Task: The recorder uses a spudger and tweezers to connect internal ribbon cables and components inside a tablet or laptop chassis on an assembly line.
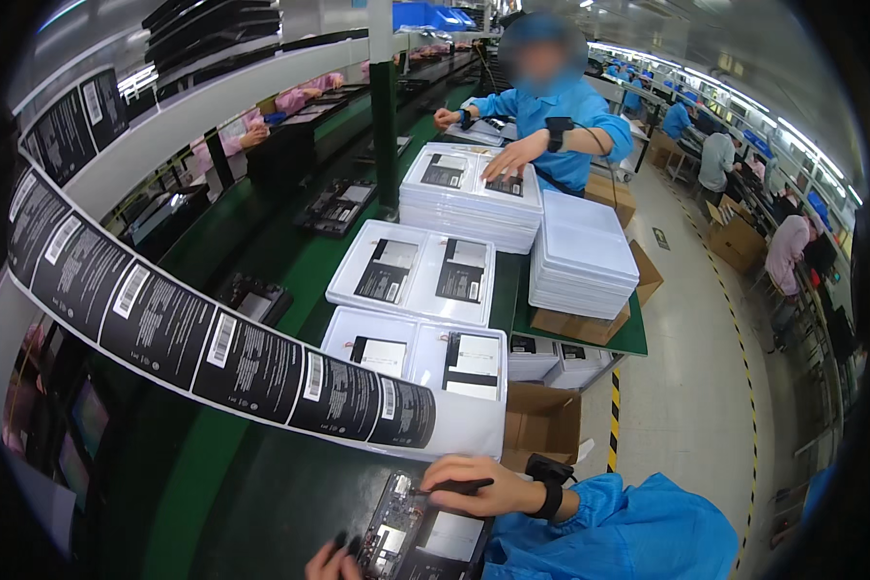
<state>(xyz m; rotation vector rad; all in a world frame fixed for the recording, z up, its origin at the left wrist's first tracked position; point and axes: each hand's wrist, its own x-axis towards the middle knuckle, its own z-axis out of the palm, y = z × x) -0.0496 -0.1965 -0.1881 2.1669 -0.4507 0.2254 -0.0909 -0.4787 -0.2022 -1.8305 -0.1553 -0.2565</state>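
On the dark bench (261,483), the device (423,537) lies at 6 o'clock; above it the right hand (483,486) clasps a black tool (466,486). At the device's 8 o'clock, the left hand (329,565); its grip I cannot tell.

Dark green bench (251,493) is used as the carrier. Opened device (425,532) is laid flat at the near end. Two white partitioned trays (426,266) are set beyond it, taller tray stack (466,216) behind. Dark units (338,209) are spaced along the left side; whether that strip is separate can't be confirmed.
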